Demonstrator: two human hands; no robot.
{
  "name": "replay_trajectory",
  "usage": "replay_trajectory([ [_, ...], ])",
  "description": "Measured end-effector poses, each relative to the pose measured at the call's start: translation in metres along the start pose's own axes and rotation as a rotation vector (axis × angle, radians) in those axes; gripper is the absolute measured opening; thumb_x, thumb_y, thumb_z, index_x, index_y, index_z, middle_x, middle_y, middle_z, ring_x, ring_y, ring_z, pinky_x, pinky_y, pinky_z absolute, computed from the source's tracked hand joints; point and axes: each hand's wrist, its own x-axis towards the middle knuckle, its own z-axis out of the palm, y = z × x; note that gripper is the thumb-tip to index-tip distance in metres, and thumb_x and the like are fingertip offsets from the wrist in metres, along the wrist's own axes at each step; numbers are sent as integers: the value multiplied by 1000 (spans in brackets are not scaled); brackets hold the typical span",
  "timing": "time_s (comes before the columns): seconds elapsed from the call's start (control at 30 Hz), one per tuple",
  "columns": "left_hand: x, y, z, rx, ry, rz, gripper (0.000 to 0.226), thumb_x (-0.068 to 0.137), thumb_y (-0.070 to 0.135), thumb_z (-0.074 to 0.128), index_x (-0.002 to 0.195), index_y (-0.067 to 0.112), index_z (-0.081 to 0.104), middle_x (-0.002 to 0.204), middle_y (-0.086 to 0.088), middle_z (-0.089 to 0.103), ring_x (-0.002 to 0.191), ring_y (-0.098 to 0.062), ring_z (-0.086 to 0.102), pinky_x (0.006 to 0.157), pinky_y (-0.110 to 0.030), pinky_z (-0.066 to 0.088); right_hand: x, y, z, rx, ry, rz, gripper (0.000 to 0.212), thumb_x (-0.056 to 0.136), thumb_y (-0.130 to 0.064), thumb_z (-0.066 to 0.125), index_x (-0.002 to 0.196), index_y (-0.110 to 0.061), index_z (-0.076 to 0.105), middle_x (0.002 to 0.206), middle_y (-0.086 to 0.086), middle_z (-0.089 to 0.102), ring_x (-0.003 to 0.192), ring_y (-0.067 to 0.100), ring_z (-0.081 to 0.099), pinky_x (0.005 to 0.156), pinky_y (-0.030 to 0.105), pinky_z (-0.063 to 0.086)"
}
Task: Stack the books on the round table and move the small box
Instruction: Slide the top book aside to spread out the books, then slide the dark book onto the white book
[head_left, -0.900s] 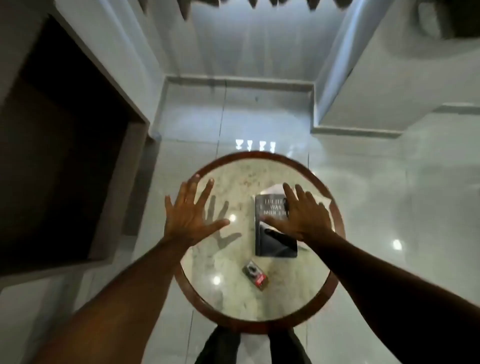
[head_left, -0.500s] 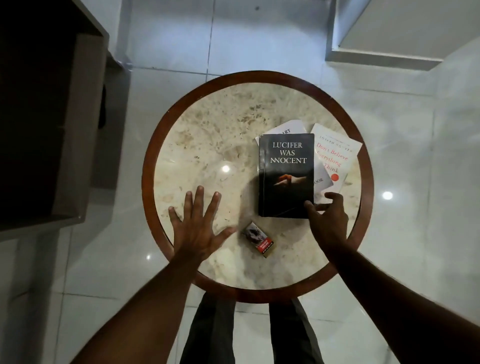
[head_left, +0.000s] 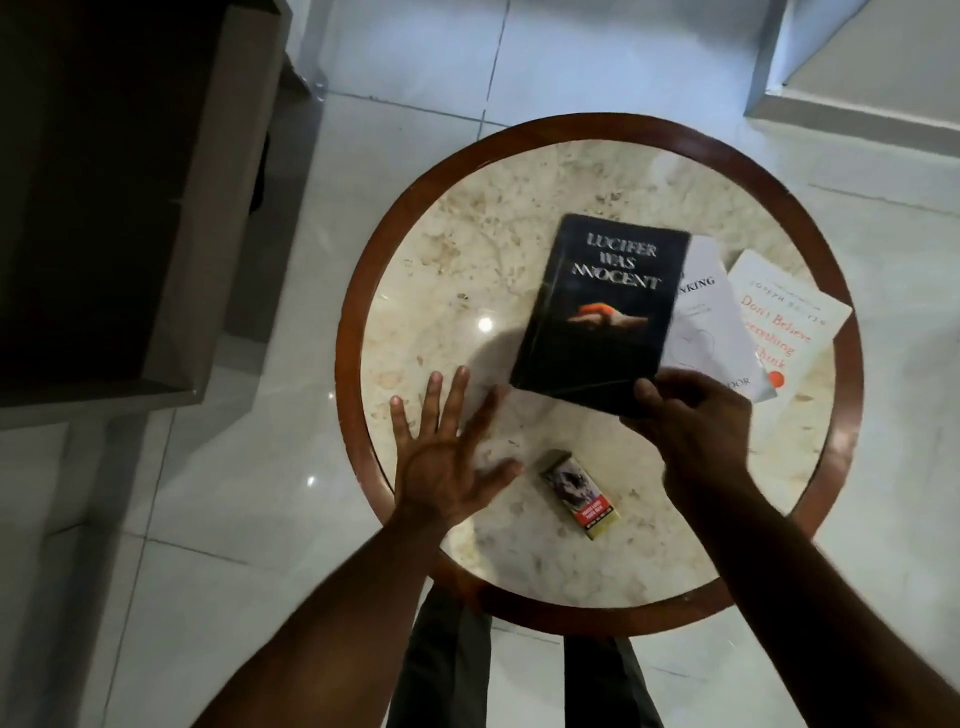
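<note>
A black book (head_left: 597, 312) titled "Lucifer Was Innocent" is tilted and lifted over the round marble table (head_left: 571, 603). My right hand (head_left: 691, 421) grips its near right corner. Two white books lie to its right: one (head_left: 711, 322) partly under the black book, the other (head_left: 795, 322) with red lettering near the right rim. A small box (head_left: 582, 491) with a red label lies near the front of the table between my hands. My left hand (head_left: 447, 457) is spread flat with fingers apart at the table's left front, holding nothing.
A dark wooden cabinet (head_left: 130, 208) stands to the left of the table on the glossy white tile floor (head_left: 260, 519). A white step or ledge (head_left: 857, 104) rises at the back right. My legs (head_left: 467, 675) show below the table's near rim.
My right hand has taken hold of the black book's corner and raised it, swinging it left off the white books. The left hand stayed near the table's left front. The camera moved closer.
</note>
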Motion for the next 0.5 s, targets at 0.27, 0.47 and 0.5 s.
replay_trajectory([
  [0.27,4,-4,11,61,85,7,94,87,90,20,166,41,8,179,-1,-3,163,-30,-6,125,-63,-12,44,-25,89,-104,-62,-87,24,85,-2,77,70,-18,66,75,6,71,75,25,75,69,41,66],
  [0.47,3,-5,12,70,118,4,94,87,90,22,166,42,8,178,-2,-2,163,-27,-15,124,-61,-16,53,-23,58,-384,137,-289,29,72,-32,90,91,-14,77,83,3,77,79,20,71,78,33,53],
  [0.5,3,-5,12,64,117,5,94,86,89,23,166,42,7,178,-1,-6,163,-27,-16,124,-61,-17,56,-22,43,-448,221,-340,29,75,-33,86,97,-16,76,91,2,78,86,19,70,79,30,47],
])
